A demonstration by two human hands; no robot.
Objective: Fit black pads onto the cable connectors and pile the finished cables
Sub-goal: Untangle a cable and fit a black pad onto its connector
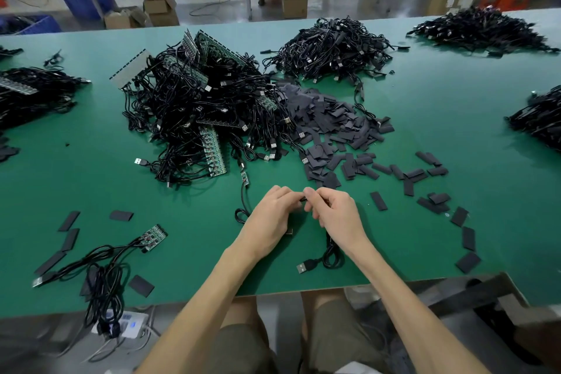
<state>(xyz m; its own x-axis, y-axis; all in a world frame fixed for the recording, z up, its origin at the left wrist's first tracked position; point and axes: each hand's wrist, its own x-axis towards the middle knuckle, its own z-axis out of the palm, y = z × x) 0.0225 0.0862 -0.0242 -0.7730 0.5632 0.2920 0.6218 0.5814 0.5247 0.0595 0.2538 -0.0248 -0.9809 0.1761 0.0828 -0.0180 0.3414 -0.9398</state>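
Note:
My left hand (271, 215) and my right hand (332, 212) meet fingertip to fingertip above the green table (91, 167). Between them they pinch a small black piece, mostly hidden by the fingers. A black cable (332, 255) with a silver USB plug (304, 267) trails down from under my right hand. Another cable (243, 200) with a small green board lies just left of my left hand. Loose black pads (334, 130) are heaped beyond my hands. A big tangle of cables with green boards (200, 106) lies to the far left of them.
A pile of black cables (331, 48) sits at the back centre, more piles at the far right (482, 29) and left edge (33, 91). A few cables on a green board (153, 237) lie near left. Scattered pads (464, 237) dot the right front. The table's edge runs just below my wrists.

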